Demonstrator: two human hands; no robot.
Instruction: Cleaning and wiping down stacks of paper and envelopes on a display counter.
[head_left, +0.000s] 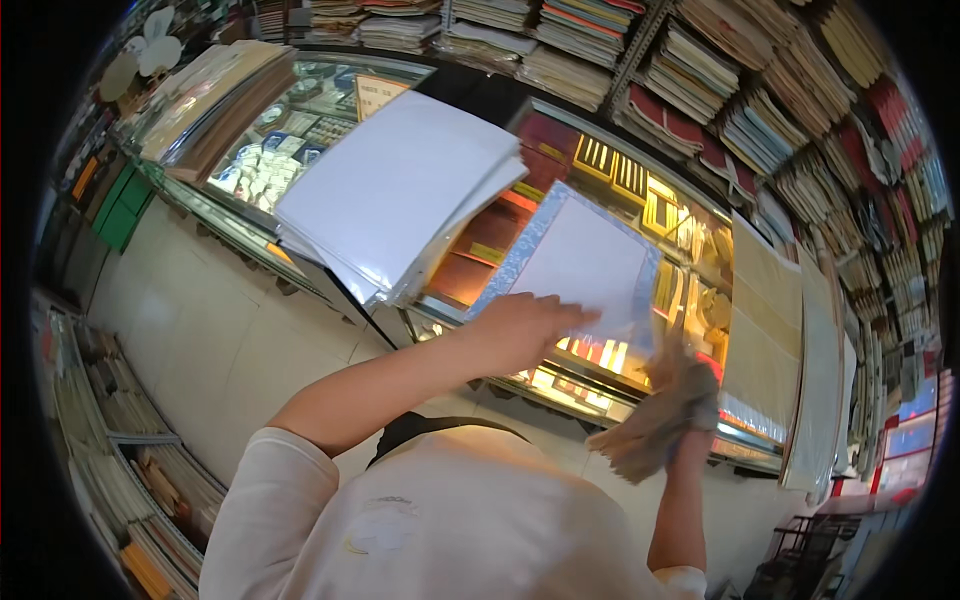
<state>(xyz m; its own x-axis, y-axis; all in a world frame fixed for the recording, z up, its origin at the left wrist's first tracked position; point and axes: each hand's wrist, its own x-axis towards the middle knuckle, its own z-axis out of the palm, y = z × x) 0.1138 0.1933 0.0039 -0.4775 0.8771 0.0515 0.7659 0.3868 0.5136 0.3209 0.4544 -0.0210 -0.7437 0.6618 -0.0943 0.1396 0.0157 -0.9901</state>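
A white panel with a blue patterned border (581, 259) lies at a slant on the glass display counter in front of me. My left hand (521, 330) is over its near edge, fingers pointing right, with nothing seen in it. My right hand (694, 386), blurred, holds a crumpled grey-brown cloth (637, 442) at the panel's near right corner. Cloth hangs below that hand and hides much of it. To the left of the panel, a stack of large white sheets in clear plastic sleeves (405, 187) rests on the counter.
Brown and cream boards (225, 105) are piled at the counter's left end. Tan wrapped sheets (765, 330) lie at its right. Small boxes and brushes show under the glass. Shelves of stacked paper (690, 71) stand behind, with another shelf (142, 442) at lower left beyond the tiled floor.
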